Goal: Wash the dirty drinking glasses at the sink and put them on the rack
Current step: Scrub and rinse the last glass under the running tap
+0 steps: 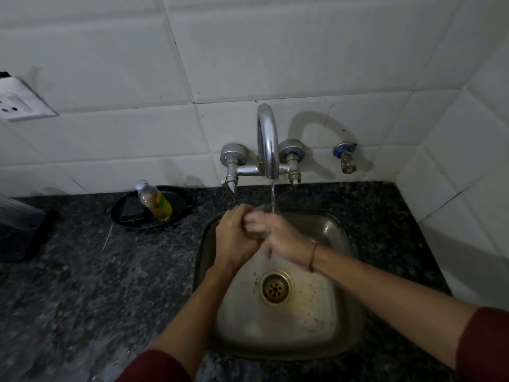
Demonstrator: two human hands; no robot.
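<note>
White tiles back the sink (347,321), where both hands grip a glass (260,234) under the tap (268,144): left hand (237,235) wrapped around it, right hand (283,238) rubbing. Washing looks underway; no rack is visible.

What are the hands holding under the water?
Both the left hand and right hand wrap the sides of a clear drinking glass under the tap; blur hides the exact grip.

Glass (260,216) mostly hidden between left hand (237,235) and motion-blurred right hand (281,238), its rim and contents unclear; dark object (19,230) on tabletop (96,271) cut off at left edge, wall socket (19,103) likewise; no rack within frame.
</note>
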